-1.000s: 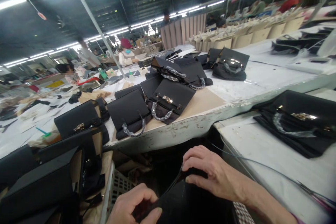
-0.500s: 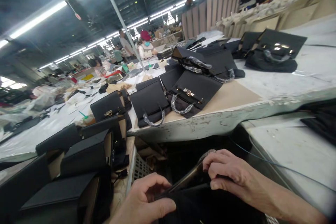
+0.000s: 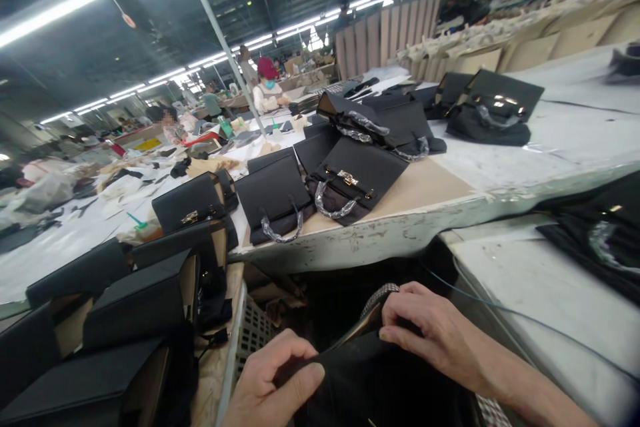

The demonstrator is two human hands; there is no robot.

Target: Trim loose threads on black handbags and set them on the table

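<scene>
A black handbag body, part of it cut off by the lower frame edge, lies in front of me with its rim toward the bench. My left hand pinches the near-left part of that rim between thumb and fingers. Farther right, my right hand grips the same rim with curled fingers, the thumb on the near side. A strip of houndstooth cloth shows by the right fingertips. The bag's inside is too dark to make out.
Black handbags with plastic-wrapped handles stand on the bench. More black bags crowd the left side, beside a plastic crate. At right, a white surface carries another bag. A person in a red cap sits farther off.
The view has swung slightly to the right, bringing the bag at the right edge into sight. Both hands keep their hold on the rim, with the right fingers slightly nearer the left.
</scene>
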